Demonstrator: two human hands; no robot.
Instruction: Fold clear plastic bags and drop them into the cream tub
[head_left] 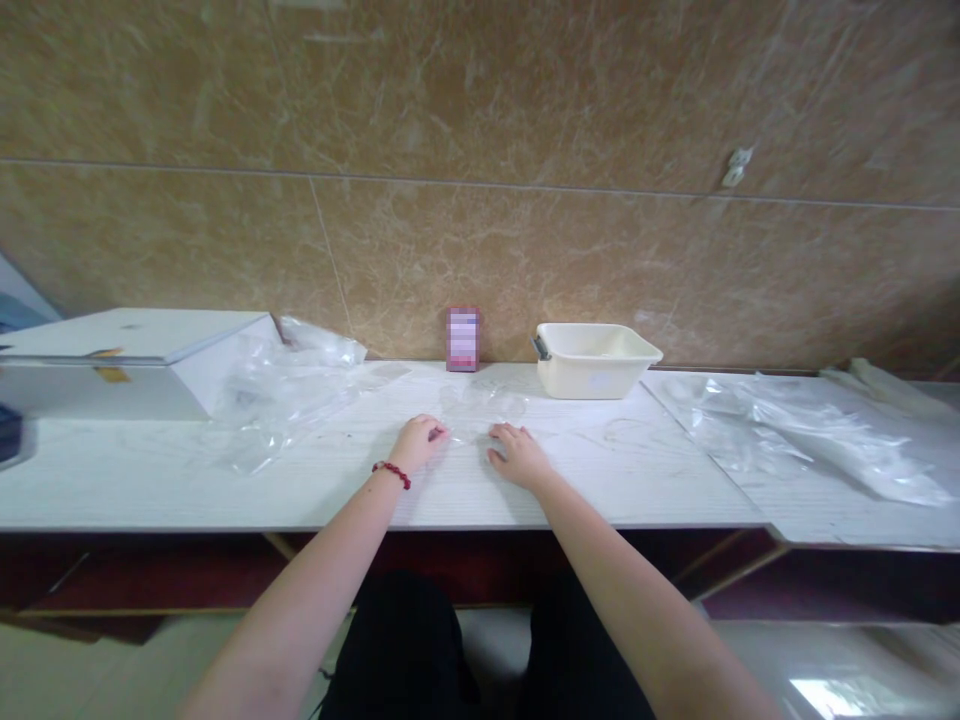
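A clear plastic bag (484,402) lies on the white table in front of me, its outline faint against the wood grain. My left hand (420,443), with a red bead bracelet (391,474) at the wrist, has fingers and thumb pinched together at the bag's near left edge. My right hand (519,455) rests palm down near the bag's right side, fingers stretched out and thumb apart. Whether its fingertips press on the plastic or on the bare table, I cannot tell.
A cream bin (600,375) and a small upright card-like item (463,340) stand by the wall. Crumpled clear bags (289,385) lie left beside a white box (112,395). More clear bags (817,435) lie right, across a table seam.
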